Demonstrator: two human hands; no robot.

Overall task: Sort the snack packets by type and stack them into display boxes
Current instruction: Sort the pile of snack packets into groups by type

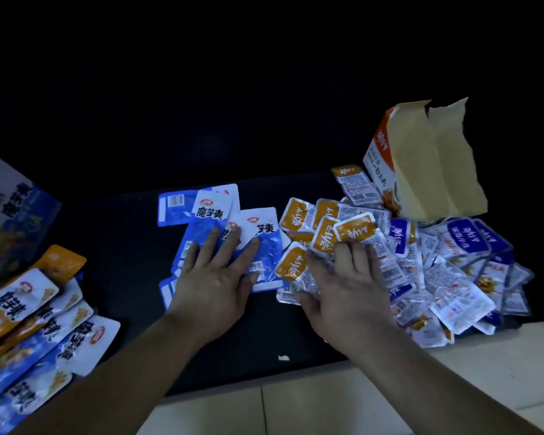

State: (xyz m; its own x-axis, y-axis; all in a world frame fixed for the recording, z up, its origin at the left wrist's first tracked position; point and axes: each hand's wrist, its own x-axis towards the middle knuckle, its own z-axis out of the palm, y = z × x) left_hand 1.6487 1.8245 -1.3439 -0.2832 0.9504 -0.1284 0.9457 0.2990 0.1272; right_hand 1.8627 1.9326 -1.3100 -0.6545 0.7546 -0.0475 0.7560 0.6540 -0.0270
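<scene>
Black mat [132, 246] on a tiled floor [327, 403], sorting at an early-to-middle stage, as judged from the layout. Blue-and-white packets [208, 211] lie loosely grouped at the mat's centre under the left hand [214, 277], which presses on them with straight, spread fingers. Just beside it, the right hand [346, 284] curls its fingers into the orange packets [327, 233] and grips a clutch of them. These adjoin the purple packets [465, 237], which remain a mixed heap towards the right edge. Long packets [44, 334] overlap at the near left corner. No packet is visibly stacked. The torn orange-and-white box [421, 161] stands at the right rear and the blue box [10, 208] at the left edge; the contents of both are hidden.
</scene>
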